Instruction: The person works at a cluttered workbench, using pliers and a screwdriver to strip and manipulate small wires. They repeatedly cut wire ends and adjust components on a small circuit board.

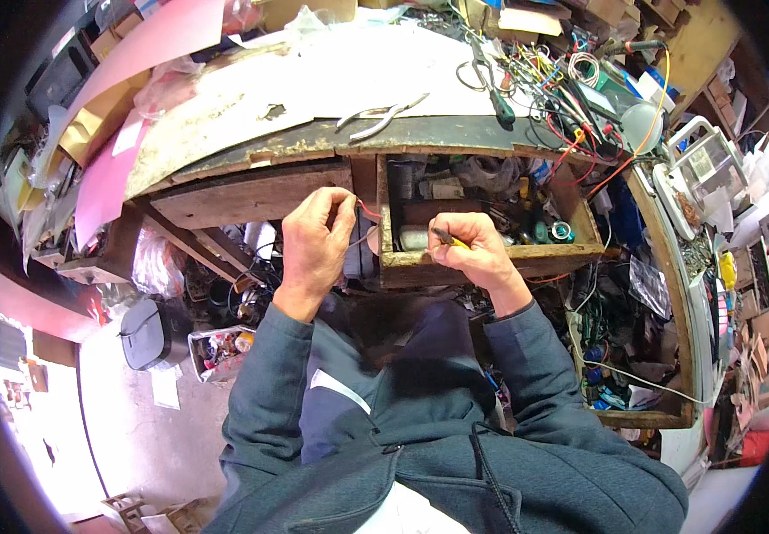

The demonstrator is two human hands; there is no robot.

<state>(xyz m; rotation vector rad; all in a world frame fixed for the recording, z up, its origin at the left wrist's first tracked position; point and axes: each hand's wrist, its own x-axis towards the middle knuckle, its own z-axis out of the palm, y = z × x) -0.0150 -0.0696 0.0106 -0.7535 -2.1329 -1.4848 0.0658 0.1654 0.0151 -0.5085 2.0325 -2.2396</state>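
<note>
My left hand [315,245] is raised in front of the workbench, left of the open drawer. Its thumb and fingertips are pinched together on a thin red wire [368,210], which runs toward the drawer's left side. My right hand [473,249] is closed around a small yellow-and-black tool [452,238] above the drawer's front edge; its exact kind is mostly hidden by the fingers. The wooden drawer [491,264] holds loose parts, among them a teal ring-shaped piece [562,231]. The two hands are apart.
On the worn bench top [295,133] lie grey-handled pliers [387,117] and a dark long tool [498,105]. Tangled wires and test leads [580,133] crowd the right end. A lower wooden bin [643,418] holds clutter; a black container [142,335] stands on the floor.
</note>
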